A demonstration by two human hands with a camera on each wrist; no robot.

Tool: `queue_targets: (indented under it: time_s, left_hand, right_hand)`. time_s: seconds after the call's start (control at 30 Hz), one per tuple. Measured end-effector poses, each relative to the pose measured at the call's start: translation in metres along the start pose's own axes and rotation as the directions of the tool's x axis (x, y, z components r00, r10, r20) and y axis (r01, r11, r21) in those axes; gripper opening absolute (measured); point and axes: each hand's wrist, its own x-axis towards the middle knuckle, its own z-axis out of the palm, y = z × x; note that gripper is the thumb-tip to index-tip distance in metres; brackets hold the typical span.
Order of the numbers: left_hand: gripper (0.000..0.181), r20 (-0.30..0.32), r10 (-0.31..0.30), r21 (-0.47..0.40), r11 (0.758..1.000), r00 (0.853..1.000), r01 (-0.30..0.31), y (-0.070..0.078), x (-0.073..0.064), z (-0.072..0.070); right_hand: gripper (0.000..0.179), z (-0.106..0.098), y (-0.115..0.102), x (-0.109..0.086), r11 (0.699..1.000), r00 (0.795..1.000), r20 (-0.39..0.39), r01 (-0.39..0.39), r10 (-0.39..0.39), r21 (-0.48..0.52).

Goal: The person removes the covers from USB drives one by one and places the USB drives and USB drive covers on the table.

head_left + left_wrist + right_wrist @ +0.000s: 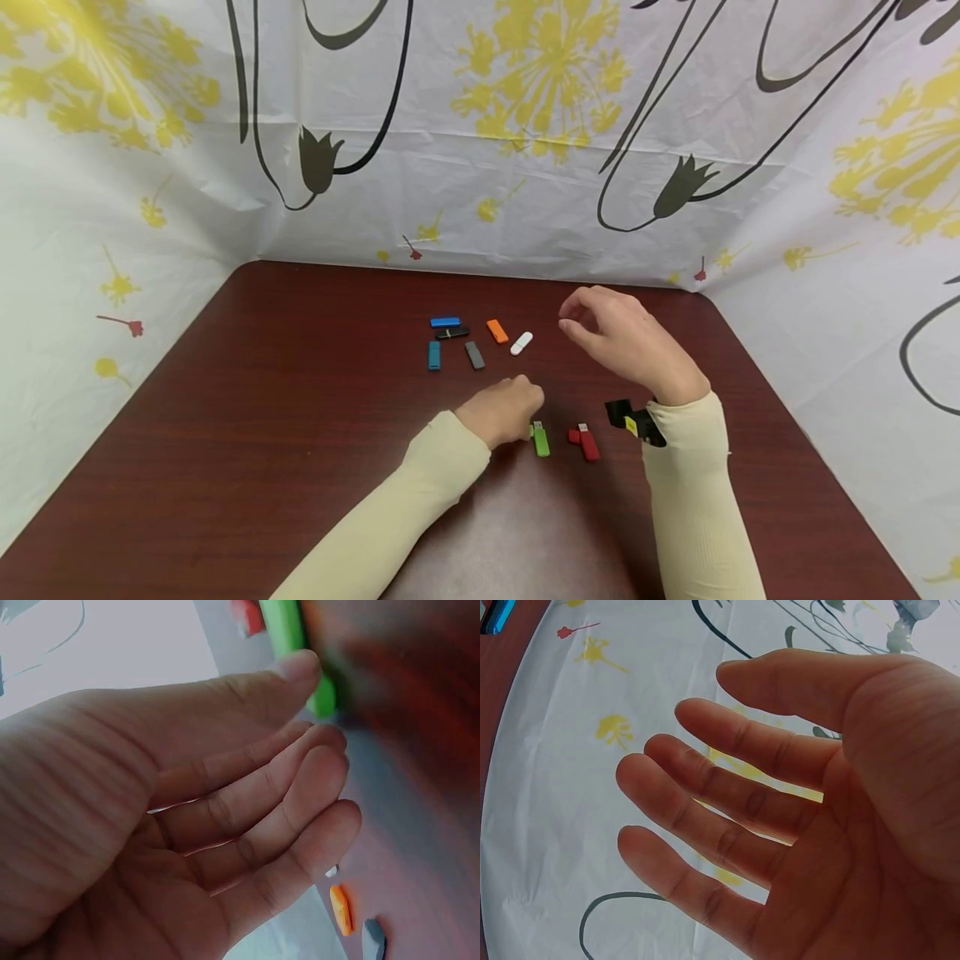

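A green USB stick (541, 440) with its metal plug showing lies on the table, right beside my left hand (501, 410). In the left wrist view the thumb tip overlaps the green USB stick (285, 630); whether it touches is unclear. The left fingers (315, 780) are loosely bent, with no object seen between them and the thumb. To the right of the green stick lies a red USB stick (588, 442), its plug also exposed. My right hand (622, 337) is raised at the right side, its relaxed fingers (660, 795) spread and holding nothing.
Farther back on the dark red table (300, 400) lie a blue stick (446, 322), a black one (452, 332), a teal one (434, 356), a grey one (475, 355), an orange one (497, 331) and a white one (521, 343). A patterned white sheet (420, 167) surrounds the table.
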Motion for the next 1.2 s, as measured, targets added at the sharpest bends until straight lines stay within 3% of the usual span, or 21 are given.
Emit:
queue_targets:
  time_s: [0.27,0.5,0.67,0.77,1.0,1.2]
  left_hand:
    - [0.022,-0.031,-0.111,-0.155,0.982,0.993,0.105,-0.019,-0.010,-0.033]
    - [0.028,-0.175,-0.165,-0.193,0.972,0.971,0.131,-0.038,-0.028,-0.062]
    - [0.023,-0.231,-0.214,-0.203,0.965,0.949,0.168,-0.045,-0.044,-0.079]
    - [0.023,-0.250,-0.235,-0.199,0.962,0.939,0.188,-0.049,-0.053,-0.086]
    - [0.043,-0.283,-0.293,-0.250,0.942,0.913,0.225,-0.056,-0.066,-0.096]
    - [0.047,-0.297,-0.308,-0.271,0.935,0.904,0.229,-0.061,-0.071,-0.101]
  right_hand:
    - [0.019,0.005,0.007,0.006,0.999,1.000,0.021,-0.015,0.014,0.033]
    - [0.033,0.022,0.023,0.020,0.999,0.994,0.099,-0.045,0.042,0.024]
    - [0.038,0.036,0.029,0.030,0.998,0.992,0.116,-0.046,0.041,0.042]
    - [0.041,0.042,0.028,0.035,0.998,0.992,0.119,-0.043,0.037,0.054]
    - [0.044,0.047,0.015,0.050,0.994,0.993,0.112,-0.046,0.035,0.097]
    - [0.049,0.060,0.015,0.063,0.995,0.989,0.144,-0.041,0.028,0.091]
